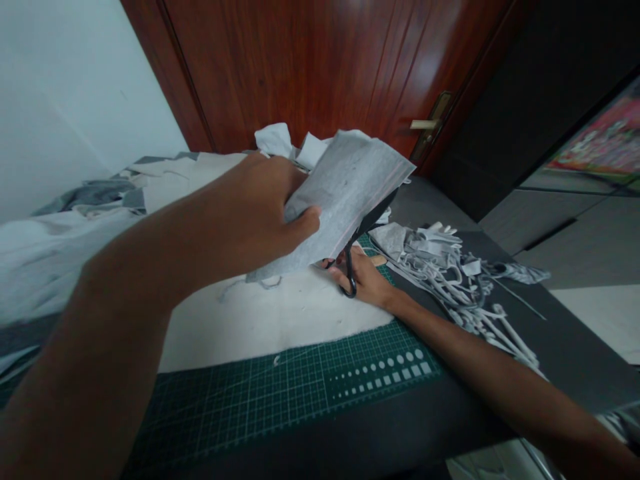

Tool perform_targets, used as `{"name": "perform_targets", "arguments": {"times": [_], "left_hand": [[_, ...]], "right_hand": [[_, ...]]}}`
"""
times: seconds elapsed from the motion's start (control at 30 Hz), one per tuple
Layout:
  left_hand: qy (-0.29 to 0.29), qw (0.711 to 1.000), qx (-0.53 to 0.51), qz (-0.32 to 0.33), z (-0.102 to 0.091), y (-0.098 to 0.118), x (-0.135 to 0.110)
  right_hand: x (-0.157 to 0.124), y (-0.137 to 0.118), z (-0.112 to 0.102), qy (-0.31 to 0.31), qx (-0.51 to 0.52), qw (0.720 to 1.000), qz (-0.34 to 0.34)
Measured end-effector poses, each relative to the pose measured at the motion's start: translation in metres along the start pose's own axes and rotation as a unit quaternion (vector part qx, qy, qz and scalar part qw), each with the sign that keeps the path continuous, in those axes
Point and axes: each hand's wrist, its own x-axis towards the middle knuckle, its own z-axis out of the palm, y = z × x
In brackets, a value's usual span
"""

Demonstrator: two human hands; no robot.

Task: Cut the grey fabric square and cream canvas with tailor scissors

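Observation:
My left hand (280, 207) grips a folded piece of grey fabric (350, 180), thumb on the near face, and holds it up above the mat. Behind its lower right edge my right hand (364, 275) is closed on a pair of black-handled scissors (350, 270). The dark blades run up along the fabric's right edge and are partly hidden by it; whether they bite into the cloth I cannot tell. Beneath both hands a cream cloth (290, 320) lies flat on a green cutting mat (250, 390). A loose thread hangs near the fabric's lower corner.
Fabric scraps and cut strips (450, 267) are heaped to the right on the dark table (560, 340). More grey and white cloth (60, 247) is piled on the left against the wall. A wooden door (300, 73) with a handle (425, 125) stands behind.

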Motion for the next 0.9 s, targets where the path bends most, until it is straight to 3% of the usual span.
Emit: {"name": "perform_targets", "arguments": {"times": [0.43,0.63,0.9], "left_hand": [[0.040,0.997,-0.050,0.038,-0.006,0.014,0.000],[0.039,0.997,-0.068,0.019,-0.006,0.011,-0.001],[0.038,0.995,-0.087,0.043,-0.007,0.010,-0.003]], "right_hand": [[-0.008,-0.004,-0.001,0.034,0.013,0.998,-0.044],[-0.011,-0.003,-0.001,0.046,0.028,0.997,-0.056],[-0.009,-0.005,-0.002,-0.004,0.053,0.998,-0.041]]}}
